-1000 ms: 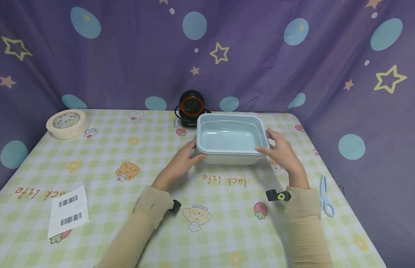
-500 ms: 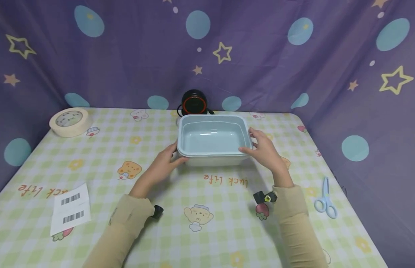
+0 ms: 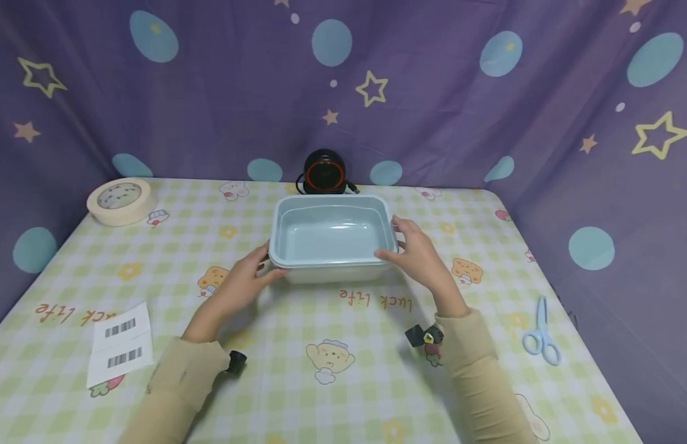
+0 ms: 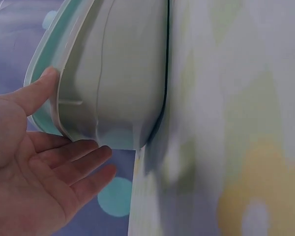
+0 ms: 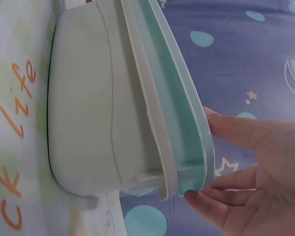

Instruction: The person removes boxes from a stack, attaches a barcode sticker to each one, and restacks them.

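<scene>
In the head view, a light blue plastic bin (image 3: 329,243) sits nested inside a cream bin (image 3: 335,275) at the middle of the table. My left hand (image 3: 240,283) grips the left end, thumb at the rim and fingers bent against the end wall. At the opposite end my right hand (image 3: 423,256) pinches the blue rim, its thumb on top and fingers below. The right wrist view shows a band of blue wall standing above the cream rim. Close under the cream bin lies the tablecloth, seen in the left wrist view.
Behind the bins stands a round black device (image 3: 324,172) with a red ring and a cable. A tape roll (image 3: 121,202) lies back left, and a barcode label sheet (image 3: 121,345) front left. Blue scissors (image 3: 542,336) rest near the right edge. A purple curtain (image 3: 232,92) hangs behind.
Both hands have carried the nested bins leftward and slightly nearer, keeping hold of the ends. The black device now shows behind the bins' middle instead of their left corner.
</scene>
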Demonstrator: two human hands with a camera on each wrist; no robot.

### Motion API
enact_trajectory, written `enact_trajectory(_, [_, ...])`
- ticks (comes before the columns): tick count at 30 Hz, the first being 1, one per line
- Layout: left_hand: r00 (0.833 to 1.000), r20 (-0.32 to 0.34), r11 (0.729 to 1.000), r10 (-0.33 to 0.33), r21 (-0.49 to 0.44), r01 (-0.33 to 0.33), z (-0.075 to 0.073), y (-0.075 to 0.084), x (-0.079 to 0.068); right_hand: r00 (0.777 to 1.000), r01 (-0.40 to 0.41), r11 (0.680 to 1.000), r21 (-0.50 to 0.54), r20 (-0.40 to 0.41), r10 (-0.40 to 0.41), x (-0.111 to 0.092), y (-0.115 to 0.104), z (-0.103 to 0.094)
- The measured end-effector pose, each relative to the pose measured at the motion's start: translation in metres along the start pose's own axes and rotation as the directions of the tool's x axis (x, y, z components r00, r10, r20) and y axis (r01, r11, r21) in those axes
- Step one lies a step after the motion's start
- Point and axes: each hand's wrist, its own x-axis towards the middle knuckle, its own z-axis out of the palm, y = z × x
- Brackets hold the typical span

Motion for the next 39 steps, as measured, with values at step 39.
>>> enact_trajectory(39, [0.999, -0.024, 0.988, 0.047, -0.148, -0.05, -0.009, -0.019, -0.011, 0.973, -0.099, 0.976, -0.195, -0.225, 0.053, 0.011, -0.013, 0.027])
